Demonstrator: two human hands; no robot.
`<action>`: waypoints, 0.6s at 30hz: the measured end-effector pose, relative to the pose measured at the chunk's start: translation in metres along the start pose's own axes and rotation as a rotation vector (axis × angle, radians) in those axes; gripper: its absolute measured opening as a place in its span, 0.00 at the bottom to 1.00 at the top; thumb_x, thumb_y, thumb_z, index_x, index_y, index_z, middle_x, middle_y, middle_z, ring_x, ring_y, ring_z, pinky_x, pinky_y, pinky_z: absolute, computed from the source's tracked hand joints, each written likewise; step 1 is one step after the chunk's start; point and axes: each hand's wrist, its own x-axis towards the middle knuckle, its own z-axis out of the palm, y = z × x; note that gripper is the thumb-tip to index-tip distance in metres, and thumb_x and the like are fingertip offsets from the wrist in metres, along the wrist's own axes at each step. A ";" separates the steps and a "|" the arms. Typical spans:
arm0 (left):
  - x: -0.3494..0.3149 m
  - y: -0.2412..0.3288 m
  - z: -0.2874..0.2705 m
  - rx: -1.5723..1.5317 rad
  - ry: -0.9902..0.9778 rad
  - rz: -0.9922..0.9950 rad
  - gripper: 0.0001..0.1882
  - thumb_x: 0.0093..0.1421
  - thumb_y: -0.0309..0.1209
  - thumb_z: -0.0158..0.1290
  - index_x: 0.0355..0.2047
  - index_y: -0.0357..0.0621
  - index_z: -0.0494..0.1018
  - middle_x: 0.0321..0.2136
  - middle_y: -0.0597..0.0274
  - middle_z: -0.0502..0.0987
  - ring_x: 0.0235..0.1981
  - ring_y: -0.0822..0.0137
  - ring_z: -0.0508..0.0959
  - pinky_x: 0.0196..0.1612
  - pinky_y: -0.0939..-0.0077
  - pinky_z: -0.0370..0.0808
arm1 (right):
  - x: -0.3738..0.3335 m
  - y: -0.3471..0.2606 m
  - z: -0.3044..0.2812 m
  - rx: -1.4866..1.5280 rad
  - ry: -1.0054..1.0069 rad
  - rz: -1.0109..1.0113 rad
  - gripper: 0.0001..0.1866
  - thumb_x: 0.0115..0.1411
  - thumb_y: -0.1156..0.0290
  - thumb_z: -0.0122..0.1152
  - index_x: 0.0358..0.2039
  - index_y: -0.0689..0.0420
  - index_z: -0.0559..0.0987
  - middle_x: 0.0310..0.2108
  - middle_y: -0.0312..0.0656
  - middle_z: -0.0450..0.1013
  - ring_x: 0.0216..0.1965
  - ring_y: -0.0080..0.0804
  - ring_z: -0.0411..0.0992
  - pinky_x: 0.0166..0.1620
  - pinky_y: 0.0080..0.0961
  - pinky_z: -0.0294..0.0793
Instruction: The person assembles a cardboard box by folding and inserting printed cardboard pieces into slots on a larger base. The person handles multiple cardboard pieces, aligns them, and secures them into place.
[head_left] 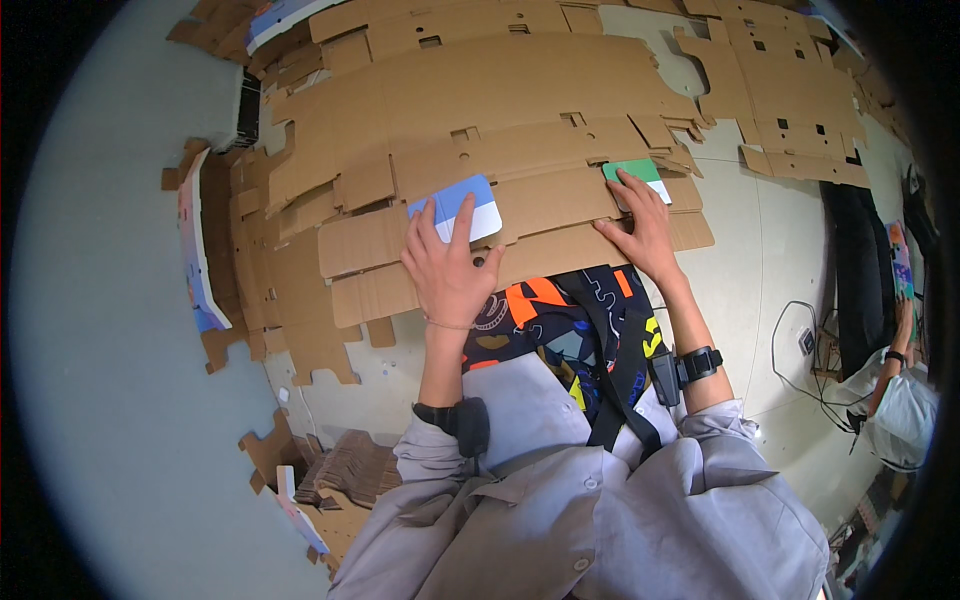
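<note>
A blue and white card with rounded corners [484,222] lies flat on a stack of brown die-cut cardboard sheets [500,80]. My left hand [448,268] rests on it, fingers spread across its top and thumb out to the side. Farther right lies a green and white card [632,170] of similar shape. On that one the fingers of my right hand [648,232] are laid, while the thumb reaches onto the cardboard at its near left. Both hands press from above; neither is wrapped round anything. Part of each card is hidden under the fingers.
More cut cardboard [785,80] lies at the far right. A printed box piece [200,240] stands at the left by a grey wall. Near left is a stack of brown cardboard [355,468]. At the right are a black cable [785,330] and another person's arm [895,355].
</note>
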 end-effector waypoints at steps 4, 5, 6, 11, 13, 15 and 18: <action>0.000 0.000 0.000 -0.001 0.001 -0.002 0.38 0.41 0.41 0.66 0.56 0.60 0.67 0.55 0.46 0.62 0.56 0.48 0.60 0.55 0.53 0.58 | 0.000 0.001 0.001 0.000 -0.001 -0.001 0.33 0.49 0.52 0.64 0.54 0.52 0.70 0.60 0.44 0.61 0.61 0.47 0.55 0.61 0.41 0.52; -0.001 0.000 0.000 -0.001 0.001 -0.002 0.38 0.41 0.41 0.66 0.56 0.60 0.67 0.55 0.46 0.62 0.56 0.48 0.60 0.55 0.53 0.58 | 0.000 0.001 0.002 0.000 -0.001 -0.001 0.33 0.49 0.52 0.64 0.54 0.52 0.70 0.60 0.44 0.61 0.61 0.47 0.55 0.61 0.41 0.52; -0.001 -0.001 0.000 -0.001 0.000 -0.003 0.38 0.41 0.41 0.66 0.56 0.60 0.67 0.55 0.46 0.62 0.56 0.48 0.60 0.55 0.53 0.58 | 0.000 0.002 0.002 -0.003 0.003 -0.009 0.33 0.49 0.52 0.64 0.54 0.52 0.70 0.60 0.44 0.60 0.61 0.46 0.55 0.61 0.41 0.52; 0.000 -0.001 0.000 0.019 -0.005 0.015 0.38 0.43 0.41 0.64 0.57 0.61 0.64 0.56 0.45 0.61 0.57 0.46 0.60 0.53 0.53 0.59 | 0.000 0.001 0.001 0.001 0.012 -0.013 0.33 0.49 0.52 0.64 0.54 0.52 0.70 0.60 0.43 0.60 0.61 0.46 0.56 0.61 0.41 0.52; 0.000 -0.001 0.001 0.010 -0.006 0.012 0.38 0.43 0.41 0.64 0.57 0.61 0.64 0.56 0.45 0.61 0.57 0.46 0.60 0.54 0.52 0.58 | 0.000 0.000 0.001 0.004 0.015 -0.015 0.33 0.50 0.52 0.64 0.54 0.53 0.70 0.60 0.43 0.60 0.61 0.46 0.56 0.61 0.41 0.52; 0.000 -0.001 0.000 0.007 -0.009 0.008 0.39 0.43 0.41 0.64 0.57 0.61 0.64 0.56 0.45 0.61 0.57 0.46 0.60 0.54 0.52 0.58 | 0.000 0.000 0.001 0.006 0.016 -0.016 0.33 0.50 0.52 0.64 0.54 0.53 0.70 0.60 0.43 0.60 0.61 0.46 0.56 0.61 0.40 0.52; 0.000 0.001 -0.001 0.007 -0.009 -0.001 0.39 0.42 0.41 0.65 0.57 0.61 0.65 0.55 0.46 0.61 0.56 0.47 0.60 0.55 0.53 0.58 | 0.000 0.000 0.000 0.007 0.021 -0.019 0.33 0.50 0.52 0.64 0.54 0.53 0.70 0.60 0.43 0.61 0.61 0.46 0.56 0.61 0.40 0.52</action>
